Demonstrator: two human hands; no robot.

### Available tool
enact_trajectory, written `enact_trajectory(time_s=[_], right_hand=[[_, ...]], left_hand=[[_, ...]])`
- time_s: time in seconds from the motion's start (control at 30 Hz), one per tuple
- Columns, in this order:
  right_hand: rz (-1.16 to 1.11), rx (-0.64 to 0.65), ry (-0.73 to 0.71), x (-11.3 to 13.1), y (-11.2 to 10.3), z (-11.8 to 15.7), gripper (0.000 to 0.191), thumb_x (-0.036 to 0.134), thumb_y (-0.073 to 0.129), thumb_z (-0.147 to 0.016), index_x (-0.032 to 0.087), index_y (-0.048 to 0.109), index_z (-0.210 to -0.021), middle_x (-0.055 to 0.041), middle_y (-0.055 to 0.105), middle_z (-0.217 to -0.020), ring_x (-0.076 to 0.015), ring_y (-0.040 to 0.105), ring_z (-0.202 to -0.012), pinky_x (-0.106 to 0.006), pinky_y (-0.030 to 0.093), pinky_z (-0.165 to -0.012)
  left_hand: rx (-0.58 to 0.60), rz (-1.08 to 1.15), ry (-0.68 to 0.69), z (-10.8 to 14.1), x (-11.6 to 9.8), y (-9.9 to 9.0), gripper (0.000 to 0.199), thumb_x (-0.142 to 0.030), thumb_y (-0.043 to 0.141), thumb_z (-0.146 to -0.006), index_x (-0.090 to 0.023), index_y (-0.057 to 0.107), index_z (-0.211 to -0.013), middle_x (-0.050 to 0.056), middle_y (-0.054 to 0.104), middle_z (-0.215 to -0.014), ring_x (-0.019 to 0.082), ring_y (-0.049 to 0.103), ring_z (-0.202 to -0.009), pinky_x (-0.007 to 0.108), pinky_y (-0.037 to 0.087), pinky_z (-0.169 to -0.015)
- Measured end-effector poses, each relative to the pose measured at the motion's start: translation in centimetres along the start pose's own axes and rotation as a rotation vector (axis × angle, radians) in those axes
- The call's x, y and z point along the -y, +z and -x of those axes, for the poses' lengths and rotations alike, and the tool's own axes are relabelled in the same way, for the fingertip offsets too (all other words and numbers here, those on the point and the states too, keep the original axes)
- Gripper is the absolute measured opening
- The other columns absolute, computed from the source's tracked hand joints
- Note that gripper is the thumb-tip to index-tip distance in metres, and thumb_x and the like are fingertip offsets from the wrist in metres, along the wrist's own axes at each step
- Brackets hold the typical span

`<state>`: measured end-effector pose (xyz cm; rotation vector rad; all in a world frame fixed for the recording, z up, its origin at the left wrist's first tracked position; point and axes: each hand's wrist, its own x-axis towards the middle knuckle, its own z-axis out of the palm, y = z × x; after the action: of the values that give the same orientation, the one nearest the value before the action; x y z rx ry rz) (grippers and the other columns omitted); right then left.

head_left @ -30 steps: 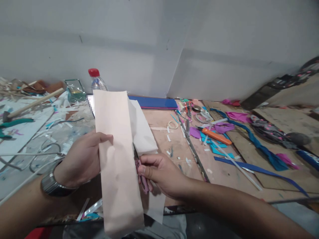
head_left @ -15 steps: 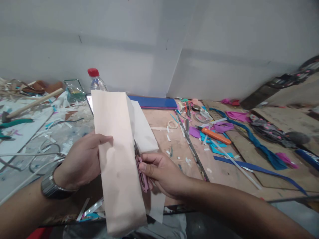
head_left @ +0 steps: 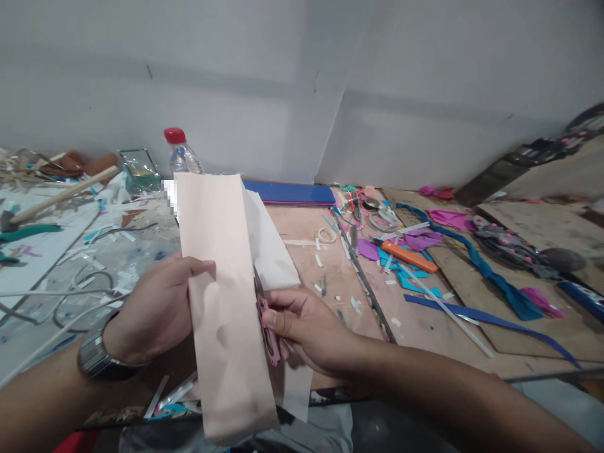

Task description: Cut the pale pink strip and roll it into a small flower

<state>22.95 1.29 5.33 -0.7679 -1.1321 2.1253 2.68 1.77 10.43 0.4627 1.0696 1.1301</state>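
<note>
A long strip of pale peach paper [head_left: 226, 352] hangs upright in front of me, its lower end over the table's front edge. My left hand [head_left: 160, 302] grips its left edge, thumb on the front face and the other fingers behind it, hidden. My right hand [head_left: 306, 327] is closed round pink-handled scissors [head_left: 268, 336] at the paper's right edge. The blades point up along that edge and are partly hidden by it. Behind the strip, a white sheet [head_left: 271, 245] slants down to the right.
A red-capped bottle [head_left: 182, 151] stands behind the paper. Further right lie a tape roll [head_left: 327, 235], an orange cutter [head_left: 409, 257], a blue strip [head_left: 495, 318] and coloured scraps. Green-handled pliers [head_left: 31, 233], a wooden-handled hammer [head_left: 66, 195] and white cables [head_left: 51, 336] are at left.
The paper and my left hand have shifted very slightly to the right. My right hand and the scissors look almost unmoved.
</note>
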Motion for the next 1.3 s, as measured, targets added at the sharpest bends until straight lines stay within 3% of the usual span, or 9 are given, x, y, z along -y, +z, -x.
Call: enact_trajectory(time_s=[0.4, 0.67, 0.83, 1.03, 1.3], right_hand=[[-0.053, -0.029, 0.018, -0.4, -0.2, -0.1, 0.038, 0.047, 0.085, -0.079, 0.014, 0.067, -0.081, 0.0041, 0.063, -0.055, -0.0071, 0.055, -0.045, -0.018, 0.039, -0.044], [-0.024, -0.04, -0.007, -0.6, -0.3, -0.3, 0.039, 0.05, 0.084, -0.079, 0.015, 0.067, -0.077, 0.0041, 0.062, -0.051, -0.007, 0.053, -0.043, -0.018, 0.035, -0.042], [-0.03, -0.043, -0.013, -0.6, -0.2, -0.4, 0.042, 0.052, 0.086, -0.075, 0.015, 0.067, -0.08, 0.0049, 0.061, -0.053, -0.0073, 0.054, -0.044, -0.019, 0.041, -0.046], [-0.013, -0.062, -0.033, -0.3, -0.2, -0.5, 0.044, 0.053, 0.088, -0.072, 0.015, 0.067, -0.08, 0.0061, 0.059, -0.053, -0.0069, 0.053, -0.044, -0.019, 0.039, -0.044], [-0.025, -0.089, -0.034, -0.6, -0.3, -0.5, 0.039, 0.049, 0.087, -0.075, 0.015, 0.068, -0.08, 0.005, 0.062, -0.052, -0.0066, 0.053, -0.043, -0.018, 0.036, -0.042]], left_hand=[[-0.006, 0.007, 0.01, 0.0, 0.5, -0.1, 0.026, -0.015, 0.073, -0.065, -0.012, 0.071, -0.091, 0.01, 0.076, -0.083, 0.024, 0.069, -0.066, 0.036, 0.062, -0.063], [0.083, 0.019, -0.004, 0.1, 0.8, -0.2, 0.024, -0.016, 0.071, -0.071, -0.013, 0.074, -0.094, 0.011, 0.078, -0.088, 0.028, 0.073, -0.07, 0.04, 0.063, -0.069], [0.094, 0.054, -0.013, 0.1, 0.9, -0.4, 0.026, -0.017, 0.074, -0.071, -0.012, 0.073, -0.097, 0.012, 0.078, -0.092, 0.028, 0.074, -0.074, 0.04, 0.063, -0.073], [0.018, 0.009, 0.003, 0.0, 1.3, -0.3, 0.025, -0.018, 0.075, -0.068, -0.015, 0.073, -0.093, 0.01, 0.079, -0.093, 0.027, 0.074, -0.076, 0.037, 0.064, -0.072], [0.063, 0.002, -0.004, 0.0, 1.8, -0.3, 0.031, -0.021, 0.074, -0.071, -0.018, 0.073, -0.102, 0.01, 0.079, -0.096, 0.032, 0.076, -0.08, 0.042, 0.065, -0.07]])
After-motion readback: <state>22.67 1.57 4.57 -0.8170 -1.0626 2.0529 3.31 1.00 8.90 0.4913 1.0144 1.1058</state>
